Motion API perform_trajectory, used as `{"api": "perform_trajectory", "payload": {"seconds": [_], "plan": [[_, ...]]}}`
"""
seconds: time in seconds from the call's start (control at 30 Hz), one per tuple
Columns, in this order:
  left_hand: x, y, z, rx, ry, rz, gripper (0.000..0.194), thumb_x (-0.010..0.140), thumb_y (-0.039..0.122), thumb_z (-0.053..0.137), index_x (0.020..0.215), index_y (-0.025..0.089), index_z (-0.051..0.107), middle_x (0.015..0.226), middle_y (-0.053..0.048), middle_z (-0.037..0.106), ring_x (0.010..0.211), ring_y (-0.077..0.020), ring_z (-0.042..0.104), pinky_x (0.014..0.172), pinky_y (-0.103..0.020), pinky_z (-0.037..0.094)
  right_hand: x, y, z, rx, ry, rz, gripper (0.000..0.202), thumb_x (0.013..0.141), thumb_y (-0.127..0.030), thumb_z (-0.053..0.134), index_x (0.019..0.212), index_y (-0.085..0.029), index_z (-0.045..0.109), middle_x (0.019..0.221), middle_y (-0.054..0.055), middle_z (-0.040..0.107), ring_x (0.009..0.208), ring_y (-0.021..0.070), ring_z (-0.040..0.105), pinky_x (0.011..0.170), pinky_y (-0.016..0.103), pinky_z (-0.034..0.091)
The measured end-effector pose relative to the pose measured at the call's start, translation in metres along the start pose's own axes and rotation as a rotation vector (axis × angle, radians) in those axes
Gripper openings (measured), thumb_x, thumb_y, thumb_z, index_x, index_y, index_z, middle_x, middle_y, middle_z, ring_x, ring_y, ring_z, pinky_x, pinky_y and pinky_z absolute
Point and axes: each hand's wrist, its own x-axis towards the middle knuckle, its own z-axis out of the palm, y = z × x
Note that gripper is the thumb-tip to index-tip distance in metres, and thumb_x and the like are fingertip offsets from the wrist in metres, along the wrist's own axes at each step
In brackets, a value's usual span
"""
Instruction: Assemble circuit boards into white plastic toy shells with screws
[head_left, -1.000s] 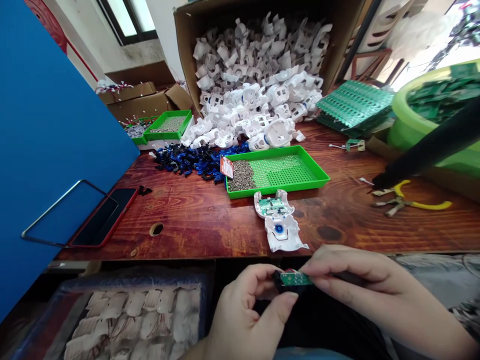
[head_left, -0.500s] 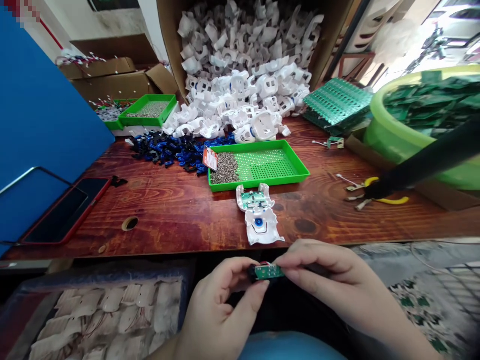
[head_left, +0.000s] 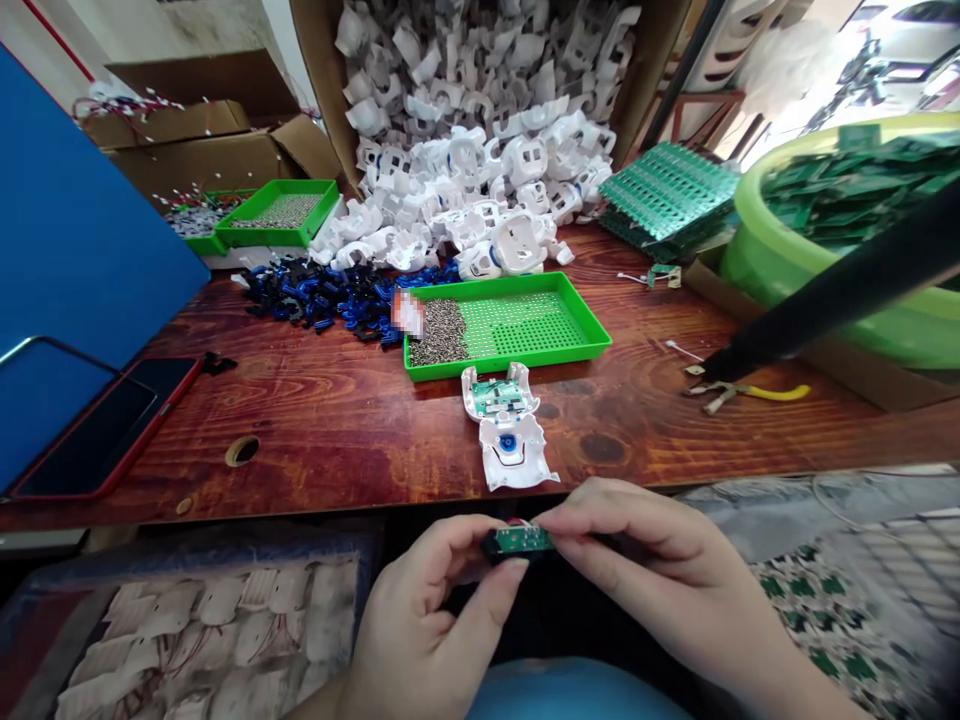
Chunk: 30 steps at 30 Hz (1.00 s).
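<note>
Between my two hands, just below the table's front edge, is a small green circuit board (head_left: 523,540) with a black part at its left end and red and white wires along its top. My left hand (head_left: 442,610) pinches the black end between thumb and fingers. The fingertips of my right hand (head_left: 637,560) are closed on the board's right end. On the table beyond lie two white plastic shell halves: one shell half (head_left: 471,395) has a green board inside, and the nearer shell half (head_left: 536,465) carries a round blue piece.
A green tray (head_left: 525,345) holds small screws at its left. Behind it are blue-black clips (head_left: 315,300) and heaped white housings (head_left: 480,160). Pliers (head_left: 780,392) lie right, under a black pole (head_left: 825,290). A green tub (head_left: 750,240) holds boards. A phone (head_left: 105,430) lies left.
The view has shifted slightly, so most table items appear a little further left. Both hands keep their grip on the small board, which looks nearly unchanged in pose.
</note>
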Motion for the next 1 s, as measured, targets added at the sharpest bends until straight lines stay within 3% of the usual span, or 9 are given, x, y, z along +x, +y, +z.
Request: {"api": "perform_trajectory", "payload": {"seconds": [0.13, 0.33, 0.53, 0.8, 1.0], "plan": [[-0.001, 0.001, -0.001, -0.107, -0.013, -0.112, 0.011, 0.073, 0.017, 0.066, 0.081, 0.023, 0.069, 0.078, 0.003, 0.074, 0.070, -0.0088, 0.067, 0.066, -0.010, 0.052, 0.002, -0.002, -0.001, -0.068, -0.057, -0.041, 0.021, 0.081, -0.006, 0.055, 0.093, -0.021, 0.065, 0.077, 0.000, 0.065, 0.069, 0.0078, 0.061, 0.063, 0.016, 0.049], [0.004, 0.000, -0.009, -0.250, -0.150, -0.295, 0.011, 0.072, 0.018, 0.069, 0.083, 0.019, 0.068, 0.076, 0.001, 0.074, 0.070, -0.0101, 0.067, 0.066, -0.014, 0.054, -0.001, -0.008, -0.001, -0.179, -0.077, -0.161, 0.028, 0.080, -0.001, 0.049, 0.097, -0.021, 0.062, 0.083, 0.002, 0.065, 0.074, 0.0100, 0.062, 0.065, 0.017, 0.051], [0.007, 0.001, -0.010, -0.275, -0.134, -0.351, 0.009, 0.073, 0.018, 0.068, 0.081, 0.018, 0.068, 0.075, 0.001, 0.074, 0.067, -0.0096, 0.067, 0.065, -0.015, 0.055, -0.005, -0.010, -0.001, -0.281, -0.160, -0.183, 0.034, 0.082, -0.004, 0.045, 0.109, -0.022, 0.056, 0.085, 0.004, 0.064, 0.074, 0.0117, 0.061, 0.062, 0.020, 0.052], [0.006, 0.002, -0.013, -0.290, -0.193, -0.354, 0.009, 0.077, 0.018, 0.064, 0.085, 0.020, 0.067, 0.079, 0.002, 0.074, 0.071, -0.0070, 0.066, 0.069, -0.011, 0.053, -0.016, 0.002, 0.008, -0.560, 0.004, -0.369, 0.038, 0.077, -0.016, 0.064, 0.113, -0.016, 0.052, 0.099, 0.006, 0.066, 0.091, 0.0140, 0.063, 0.080, 0.021, 0.054], [0.004, 0.002, -0.014, -0.259, -0.184, -0.345, 0.009, 0.077, 0.018, 0.064, 0.085, 0.022, 0.066, 0.079, 0.004, 0.073, 0.073, -0.0057, 0.065, 0.069, -0.009, 0.050, -0.017, 0.002, 0.015, -0.459, 0.046, -0.340, 0.037, 0.078, -0.011, 0.062, 0.113, -0.017, 0.051, 0.096, 0.006, 0.066, 0.088, 0.0122, 0.063, 0.077, 0.018, 0.055]]}}
